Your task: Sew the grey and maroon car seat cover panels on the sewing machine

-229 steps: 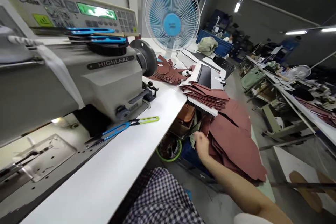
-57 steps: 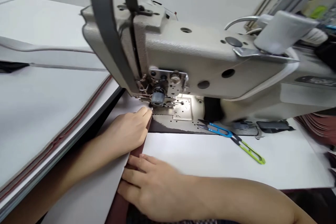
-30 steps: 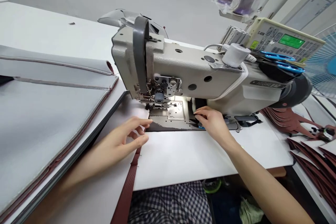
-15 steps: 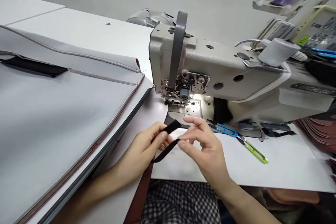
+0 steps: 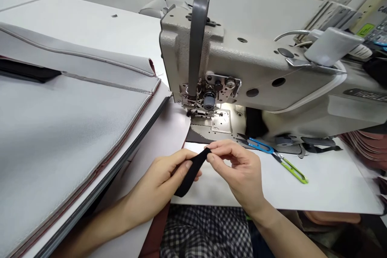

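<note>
A folded black fabric strip is held between my two hands, in front of the sewing machine. My left hand pinches it along its length with thumb and fingers, and its looped end hangs below. At the strip's upper end, my right hand grips the tip between thumb and fingertips. The needle plate lies lit just beyond my hands. Left of the machine, a large grey sheet piece with piped edges and a black strip on it reaches up to the presser foot area.
Blue thread snips and green thread snips lie on the white table right of my hands. A white thread cone sits on the machine arm. Stacked reddish-brown pieces are at the far right.
My right hand has closed on the strip's upper end, where its fingers were spread before. The two ends of the strip now lie together. The view has shifted slightly.
</note>
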Demonstrator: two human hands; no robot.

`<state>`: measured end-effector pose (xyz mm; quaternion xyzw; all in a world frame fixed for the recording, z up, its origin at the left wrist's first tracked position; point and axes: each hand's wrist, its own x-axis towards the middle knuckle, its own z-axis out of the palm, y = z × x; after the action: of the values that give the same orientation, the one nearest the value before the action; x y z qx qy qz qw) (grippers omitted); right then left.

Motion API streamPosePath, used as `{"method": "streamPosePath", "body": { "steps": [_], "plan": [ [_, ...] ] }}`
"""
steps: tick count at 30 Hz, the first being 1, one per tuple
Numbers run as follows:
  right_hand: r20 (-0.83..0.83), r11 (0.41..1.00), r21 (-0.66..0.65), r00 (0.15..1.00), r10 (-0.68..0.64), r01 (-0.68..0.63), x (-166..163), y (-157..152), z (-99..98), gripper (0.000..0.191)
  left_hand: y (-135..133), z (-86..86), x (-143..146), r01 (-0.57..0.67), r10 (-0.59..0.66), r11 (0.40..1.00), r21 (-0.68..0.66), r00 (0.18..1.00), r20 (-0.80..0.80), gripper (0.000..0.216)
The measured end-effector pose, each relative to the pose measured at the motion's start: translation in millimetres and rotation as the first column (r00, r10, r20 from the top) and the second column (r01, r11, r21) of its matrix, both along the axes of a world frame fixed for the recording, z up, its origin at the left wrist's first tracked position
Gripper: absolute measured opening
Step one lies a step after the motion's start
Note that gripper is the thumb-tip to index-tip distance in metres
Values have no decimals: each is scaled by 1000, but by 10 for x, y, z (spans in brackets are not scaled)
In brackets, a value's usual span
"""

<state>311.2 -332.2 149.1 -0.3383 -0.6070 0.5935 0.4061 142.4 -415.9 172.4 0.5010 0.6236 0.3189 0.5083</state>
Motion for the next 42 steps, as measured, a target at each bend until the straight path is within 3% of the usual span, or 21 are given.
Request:
{"method": "streamPosePath", "body": {
  "steps": [4, 8, 10, 11, 12, 14, 17, 21, 24, 29, 34, 38, 42],
  "plan": [
    [-32, 999, -18, 999, 28, -28, -28, -51, -6, 14, -6, -13, 24, -70, 69, 993, 92, 998, 9, 28],
    [-39, 996, -23, 996, 81, -82, -92, 2, -68, 9, 65, 3, -71, -140, 140, 986, 91, 990, 8, 21],
    [66, 986, 67, 986, 151, -156, -165, 119, -162, 4, 142, 15, -200, -178, 186, 976, 123, 981, -58, 21],
    [160, 966, 153, 970, 183, -208, -216, 188, -222, 12, 188, 16, -276, -204, 222, 966, 159, 969, -106, 21],
    [272, 928, 254, 941, 203, -274, -274, 256, -287, 20, 236, 14, -353, -221, 254, 954, 201, 954, -158, 22],
    [490, 796, 427, 850, 195, -428, -398, 361, -411, 33, 339, -11, -491, -194, 271, 939, 284, 926, -264, 24],
    [663, 606, 529, 735, 141, -593, -536, 412, -535, 42, 503, -95, -639, -76, 247, 926, 370, 862, -442, 28],
    [693, 518, 571, 712, 112, -638, -564, 396, -579, 45, 734, -233, -772, 76, 140, 930, 359, 831, -538, 28],
    [695, 500, 591, 714, 83, -633, -543, 406, -585, 45, 884, -305, -838, 156, 47, 944, 290, 807, -588, 19],
    [652, 496, 636, 756, 65, -591, -543, 442, -592, 39, 995, -407, -848, 177, 71, 954, 243, 654, -753, 11],
    [632, 464, 658, 770, 87, -593, -558, 478, -596, 39, 884, -393, -811, 378, 18, 896, 233, 493, -870, 27],
    [634, 475, 644, 766, 107, -599, -568, 509, -591, 40, 727, -295, -798, 430, -52, 886, 172, 461, -886, 37],
    [626, 529, 616, 770, 123, -584, -589, 569, -600, 42, 745, -319, -817, 413, -66, 900, 138, 441, -895, 38]
  ]
}}
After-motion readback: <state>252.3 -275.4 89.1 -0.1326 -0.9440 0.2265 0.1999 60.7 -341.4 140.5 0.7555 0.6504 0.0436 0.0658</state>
